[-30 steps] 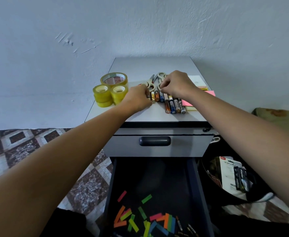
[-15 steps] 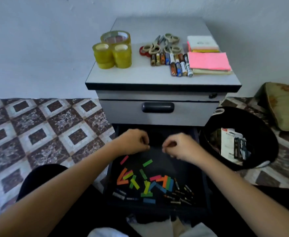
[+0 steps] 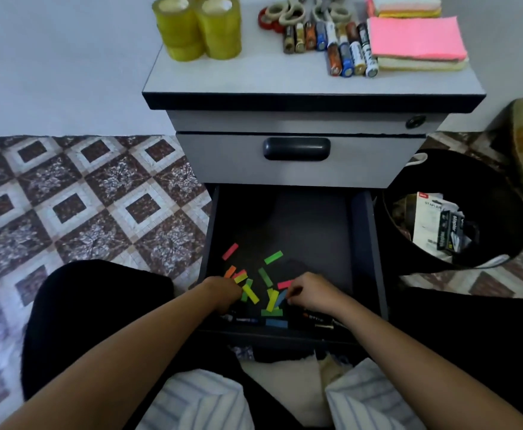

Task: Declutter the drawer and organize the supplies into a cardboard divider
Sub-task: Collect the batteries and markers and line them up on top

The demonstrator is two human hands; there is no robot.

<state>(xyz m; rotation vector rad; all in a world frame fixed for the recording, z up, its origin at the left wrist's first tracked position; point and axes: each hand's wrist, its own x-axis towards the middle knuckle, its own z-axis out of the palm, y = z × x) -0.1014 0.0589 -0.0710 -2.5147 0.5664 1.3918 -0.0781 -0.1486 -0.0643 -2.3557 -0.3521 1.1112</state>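
Observation:
The lower drawer (image 3: pixel 362 243) stands pulled out, its dark floor strewn with several coloured paper tabs (image 3: pixel 273 257). A few batteries (image 3: pixel 319 321) lie along its front edge. My left hand (image 3: pixel 223 294) is down in the front left corner, fingers curled over the tabs and the small items below. My right hand (image 3: pixel 312 293) is in the front middle, its curled fingertips touching a blue tab (image 3: pixel 281 297) and a pink tab (image 3: pixel 285 284). What either hand holds is hidden. No cardboard divider is in view.
On the cabinet top (image 3: pixel 254 76) are yellow tape rolls (image 3: pixel 198 29), scissors (image 3: pixel 303 10), a row of batteries (image 3: pixel 331 45) and pink and yellow note pads (image 3: pixel 415 38). The upper drawer (image 3: pixel 297 150) is closed. A black bin (image 3: pixel 502 212) holding stapler packaging stands on the right.
Both hands came down from the cabinet top into the open drawer and now sit lower, at its front among the tabs. The view has tilted down and moved closer.

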